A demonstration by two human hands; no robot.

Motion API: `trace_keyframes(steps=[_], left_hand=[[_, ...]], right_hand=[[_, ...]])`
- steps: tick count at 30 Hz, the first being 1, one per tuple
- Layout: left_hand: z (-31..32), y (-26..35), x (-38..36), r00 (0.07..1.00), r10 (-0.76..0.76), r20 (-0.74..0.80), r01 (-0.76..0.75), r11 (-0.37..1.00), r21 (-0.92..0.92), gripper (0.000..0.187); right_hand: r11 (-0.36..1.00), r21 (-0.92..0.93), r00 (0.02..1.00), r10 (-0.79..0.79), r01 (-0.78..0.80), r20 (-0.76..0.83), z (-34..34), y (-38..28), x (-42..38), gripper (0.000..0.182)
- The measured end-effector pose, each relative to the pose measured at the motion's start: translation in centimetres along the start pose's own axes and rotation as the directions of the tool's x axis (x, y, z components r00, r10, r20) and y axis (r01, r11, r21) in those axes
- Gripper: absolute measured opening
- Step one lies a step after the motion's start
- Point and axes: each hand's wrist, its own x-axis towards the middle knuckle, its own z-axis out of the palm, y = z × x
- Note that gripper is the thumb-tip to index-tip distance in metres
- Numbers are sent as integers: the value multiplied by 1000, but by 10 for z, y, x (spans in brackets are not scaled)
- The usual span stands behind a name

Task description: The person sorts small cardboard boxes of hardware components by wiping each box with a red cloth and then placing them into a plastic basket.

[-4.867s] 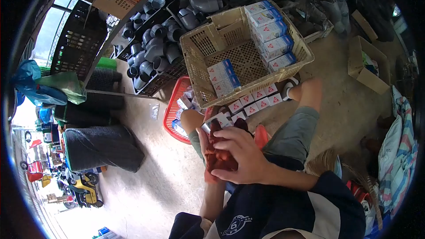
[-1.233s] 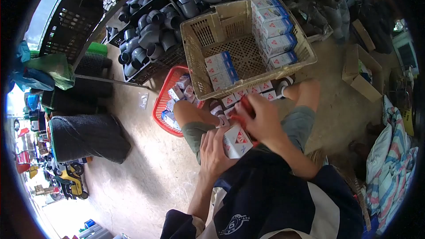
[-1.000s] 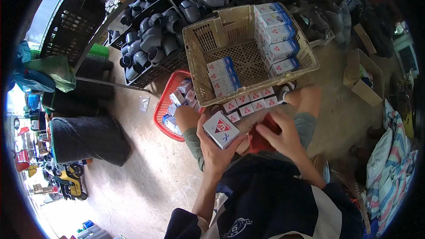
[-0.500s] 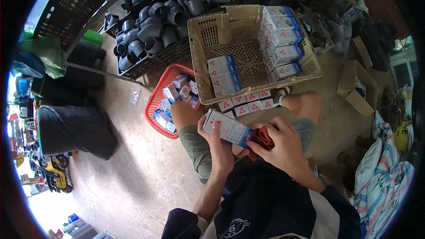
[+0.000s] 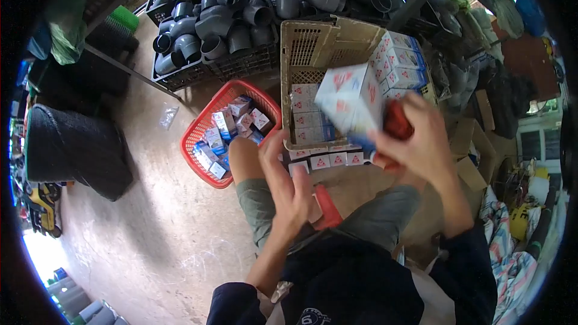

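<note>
My right hand grips a white-and-blue carton with red triangle marks, together with a crumpled red cloth. The carton is raised and tilted over the front of a dirty beige plastic crate. Inside that crate, similar cartons stand in a left stack and a right stack. My left hand holds nothing, its fingers stretched out above my left knee. To its left, a red plastic basket contains several loose cartons. A row of cartons sits on the floor before the crate.
Black crates full of grey pipe elbows stand behind. At left is a dark mesh roll; a small plastic bag lies on the floor. An open cardboard box and striped sheeting are at right. Something red shows between my thighs.
My left hand has let go of the carton. My right hand has lifted the carton and cloth forward and right, toward the beige crate. The view has shifted slightly.
</note>
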Motion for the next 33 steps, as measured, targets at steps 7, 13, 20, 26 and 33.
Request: trace_keyframes(steps=[7, 13, 20, 26, 33], left_hand=[[43, -81, 28, 991, -23, -132, 73, 920, 385, 39], [53, -104, 21, 980, -101, -174, 141, 961, 237, 27], [55, -107, 21, 981, -105, -163, 140, 966, 219, 27], [57, -103, 23, 975, -131, -182, 175, 952, 251, 22], [59, -104, 22, 979, -85, -183, 137, 944, 298, 21]], right_hand=[[894, -402, 974, -138, 201, 179, 120, 101, 152, 43], [858, -446, 922, -77, 256, 381, 245, 167, 215, 42], [919, -240, 817, -133, 314, 561, 277, 176, 230, 48], [966, -142, 796, -91, 217, 598, 292, 188, 234, 45], [999, 15, 912, -43, 40, 409, 233, 189, 213, 49]])
